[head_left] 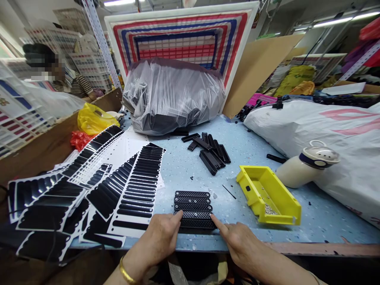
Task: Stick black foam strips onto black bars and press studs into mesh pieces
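Several black textured plastic strips [192,201] lie side by side in a compact row near the table's front edge. Small round metal pieces sit in some of them. My left hand [162,235] is closed, its fingers curled, with a fingertip against the row's left end. From the other side my right hand [239,239] presses its index fingertip on the right end, the remaining fingers folded in. Between them, the two hands grip the nearer strips. Farther back is a loose heap of similar black strips [212,152]. A yellow bin [289,198] to the right contains small metal pieces [269,209].
Sheets of black stickers [138,182] cover the left side. Behind stands a tipped striped basket [181,12] with a bulging plastic bag [178,93]. A cream bottle [293,172] leans by a large white sack [341,134]. Another person [78,85] is at far left.
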`<state>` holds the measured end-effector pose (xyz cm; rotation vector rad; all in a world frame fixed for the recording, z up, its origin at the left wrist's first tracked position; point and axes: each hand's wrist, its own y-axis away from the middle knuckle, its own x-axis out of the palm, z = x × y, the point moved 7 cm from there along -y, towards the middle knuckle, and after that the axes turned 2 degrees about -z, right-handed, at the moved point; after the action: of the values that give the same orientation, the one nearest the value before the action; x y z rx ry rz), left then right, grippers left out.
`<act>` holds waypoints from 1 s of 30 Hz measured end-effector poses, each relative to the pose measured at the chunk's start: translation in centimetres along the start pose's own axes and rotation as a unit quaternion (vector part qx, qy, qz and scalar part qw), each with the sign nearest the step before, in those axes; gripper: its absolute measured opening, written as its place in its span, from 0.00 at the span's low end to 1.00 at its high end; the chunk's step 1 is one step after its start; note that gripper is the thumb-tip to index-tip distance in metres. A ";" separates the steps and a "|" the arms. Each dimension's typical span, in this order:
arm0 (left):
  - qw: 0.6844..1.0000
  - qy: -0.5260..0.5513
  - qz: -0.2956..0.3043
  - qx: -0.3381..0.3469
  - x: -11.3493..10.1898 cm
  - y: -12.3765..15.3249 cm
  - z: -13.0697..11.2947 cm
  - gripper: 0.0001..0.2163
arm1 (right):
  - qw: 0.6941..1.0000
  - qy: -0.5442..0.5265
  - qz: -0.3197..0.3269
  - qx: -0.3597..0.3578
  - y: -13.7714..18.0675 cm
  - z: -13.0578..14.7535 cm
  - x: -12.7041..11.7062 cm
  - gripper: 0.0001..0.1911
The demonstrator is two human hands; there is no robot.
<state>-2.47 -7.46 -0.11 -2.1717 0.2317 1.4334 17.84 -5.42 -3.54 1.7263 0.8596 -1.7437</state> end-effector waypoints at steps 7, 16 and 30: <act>0.999 -0.034 0.034 -0.020 -0.1 1.2 0.2 0.17 | 1.000 0.012 -0.024 -0.001 0.1 0.0 0.5 0.43; 0.999 -0.001 0.021 -0.042 -0.1 2.6 1.8 0.20 | 0.999 0.013 -0.042 0.002 0.2 0.2 0.4 0.43; 0.999 0.002 0.038 -0.034 0.6 2.9 1.9 0.22 | 0.998 0.045 -0.034 -0.039 -0.2 0.7 -0.7 0.42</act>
<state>-4.88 -8.86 -2.20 -2.2429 0.2726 1.4977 17.24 -5.89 -2.89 1.7541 1.0226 -1.6622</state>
